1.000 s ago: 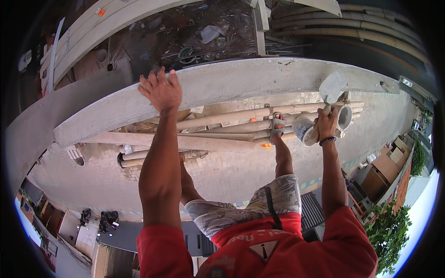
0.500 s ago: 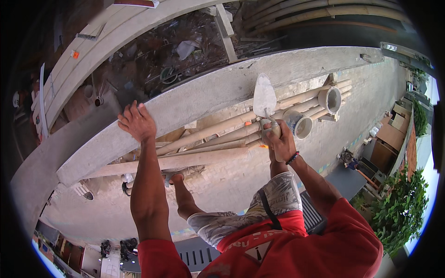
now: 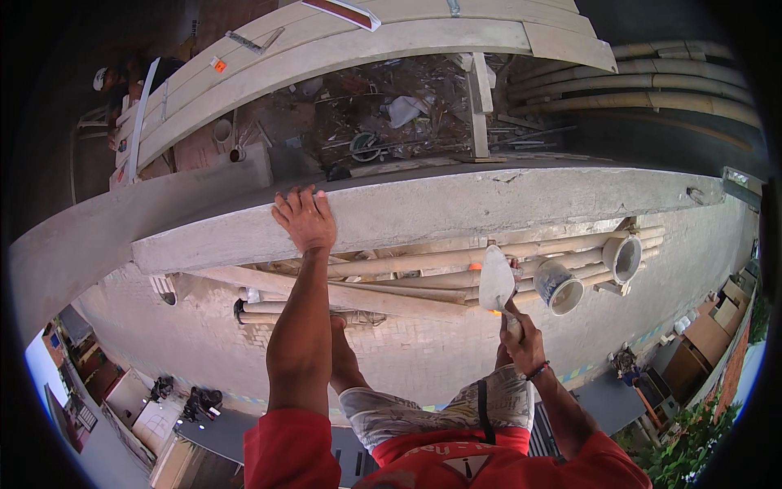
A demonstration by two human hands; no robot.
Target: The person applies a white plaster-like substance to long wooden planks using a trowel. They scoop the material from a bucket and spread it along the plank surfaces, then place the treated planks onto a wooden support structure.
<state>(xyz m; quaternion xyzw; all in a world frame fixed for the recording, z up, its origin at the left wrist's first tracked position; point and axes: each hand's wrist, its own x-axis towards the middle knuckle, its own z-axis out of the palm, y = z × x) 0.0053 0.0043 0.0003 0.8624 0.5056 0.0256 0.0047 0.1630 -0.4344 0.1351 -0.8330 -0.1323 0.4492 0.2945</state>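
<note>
**Grey ledge, trowel raised beside it**

Concrete ledge (image 3: 456,208) runs across the middle; the left hand (image 3: 304,218) lies flat on it, fingers spread wide, at about 10 o'clock from the trowel; the right hand (image 3: 521,342) is closed round the handle of a trowel (image 3: 495,281), blade up, just below the ledge; bamboo poles (image 3: 407,265) lie under the blade; two buckets (image 3: 558,285) sit at 3 o'clock; rubble (image 3: 383,114) lies beyond the ledge at 12 o'clock.
</note>
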